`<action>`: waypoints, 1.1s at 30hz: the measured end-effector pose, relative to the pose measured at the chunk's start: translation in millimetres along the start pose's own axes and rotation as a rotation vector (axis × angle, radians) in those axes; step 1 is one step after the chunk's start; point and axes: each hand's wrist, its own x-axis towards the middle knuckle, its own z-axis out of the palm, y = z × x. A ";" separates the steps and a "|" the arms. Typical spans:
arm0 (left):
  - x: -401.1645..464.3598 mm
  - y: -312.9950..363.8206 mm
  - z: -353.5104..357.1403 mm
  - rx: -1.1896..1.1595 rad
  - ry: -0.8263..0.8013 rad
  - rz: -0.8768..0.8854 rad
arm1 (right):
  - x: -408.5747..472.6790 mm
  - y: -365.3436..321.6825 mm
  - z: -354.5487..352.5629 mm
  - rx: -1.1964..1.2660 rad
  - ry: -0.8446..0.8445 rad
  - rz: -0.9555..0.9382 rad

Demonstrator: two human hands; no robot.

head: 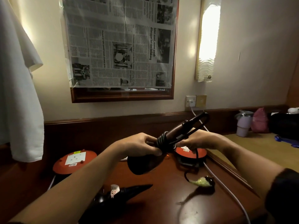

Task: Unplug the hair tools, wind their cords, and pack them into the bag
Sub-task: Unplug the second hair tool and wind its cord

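Note:
A black hair dryer (146, 164) hangs in the air above the wooden desk (169, 191), handle (176, 130) pointing up and away. My left hand (142, 145) grips it where the handle meets the body. Several turns of black cord (163, 140) are wound round the handle. My right hand (199, 141) pinches the cord just right of the coil. The cord drops to its plug (204, 182), which lies loose on the desk. A second black hair tool (123, 194) with a pointed nozzle lies at the front left of the desk.
Two orange extension reels (74, 160) (191, 152) stand at the desk's back. A white cable (224, 186) runs from the wall socket (191, 101) across the desk's right side. A white garment (19, 94) hangs left. On the far right sit a cup (242, 125), pink pouch (260, 121) and black bag (284, 125).

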 end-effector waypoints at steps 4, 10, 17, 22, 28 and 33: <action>2.6 7.7 7.2 0.239 0.005 -0.001 | 7.1 -20.5 -14.0 -0.131 -0.020 -0.036; 9.8 17.3 29.1 0.783 0.209 -0.033 | 5.4 -51.4 -17.0 -0.191 -0.061 0.106; 25.9 20.0 51.7 0.997 0.482 -0.216 | 2.6 -69.9 -1.1 -0.116 -0.055 0.204; 33.7 15.3 46.2 1.047 0.620 -0.244 | -0.6 -70.2 8.1 -0.027 -0.048 0.215; 34.4 13.2 40.6 1.094 0.681 -0.261 | -2.7 -68.3 15.1 -0.077 0.013 0.102; 38.5 19.9 32.9 0.934 0.658 -0.309 | -9.4 -73.5 14.7 0.052 -0.004 0.060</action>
